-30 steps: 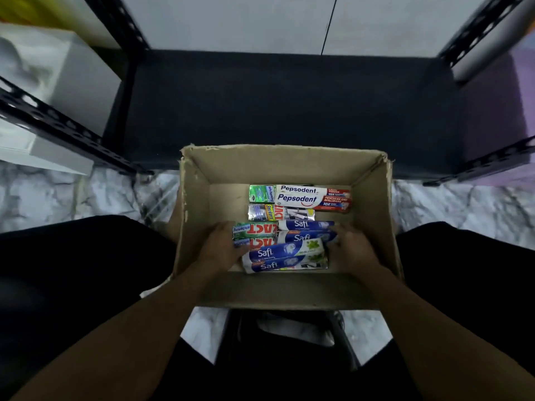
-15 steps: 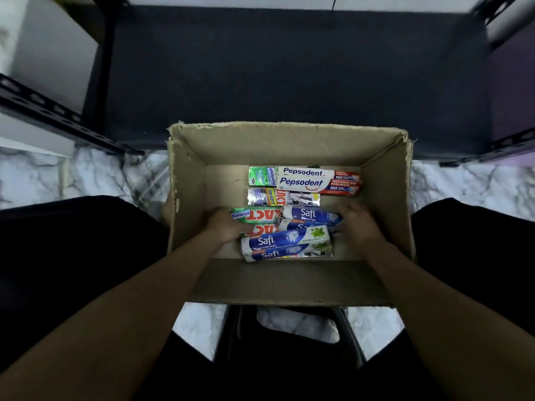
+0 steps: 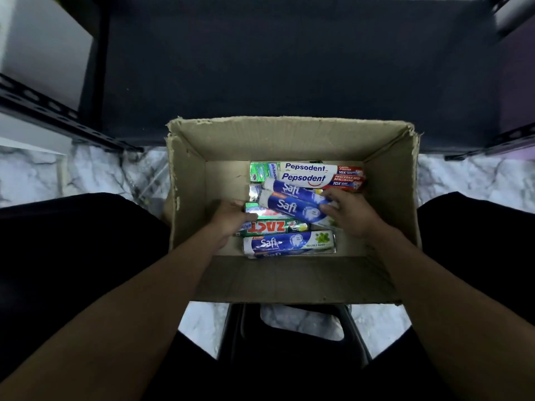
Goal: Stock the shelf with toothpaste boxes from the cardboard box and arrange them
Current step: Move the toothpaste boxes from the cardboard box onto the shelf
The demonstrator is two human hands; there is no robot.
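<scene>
Open brown cardboard box (image 3: 289, 140) sits on the grey-white marbled floor (image 3: 37, 175) between the person's knees, torn top edges, far wall just before the dark blue-black shelf board (image 3: 289, 68). Shelf board carries no toothpaste.

Right hand (image 3: 351, 214) is inside the box. Its grip pinches the right ends of two blue-and-white Safi toothpaste boxes (image 3: 289, 204), thumb on the near side, fingers on the far side. The pair is tilted, left ends pointing up-left, lying over the other packs. Their right ends are hidden by the hand.

Left hand (image 3: 228, 218) is also inside the box, fingertips touching the left end of a green-and-silver toothpaste box (image 3: 267, 212). That box is mostly covered by the Safi pair. Cannot tell if this grip closes on it or only rests there; the fingers are blurred and dark.

Against the far wall lie two white-and-red Pepsodent toothpaste boxes (image 3: 307, 176), side by side. Left of them is a short green whitening box (image 3: 262, 170), cut off by the Pepsodent ends. A silvery pack (image 3: 254, 192) peeks out under the Safi pair, label unreadable.

Nearer the person lies a green Zact toothpaste box (image 3: 269, 227), label upside down. Next comes a blue-and-white Safi double-mint box (image 3: 289, 242), and possibly one more Safi below it, with only a sliver showing at the box's near wall.

Left edge of the view: a white block (image 3: 43, 53) and a black perforated metal rail (image 3: 43, 105), both cropped. A black stool (image 3: 289, 357) sits under the person, partly hidden by the forearms.
</scene>
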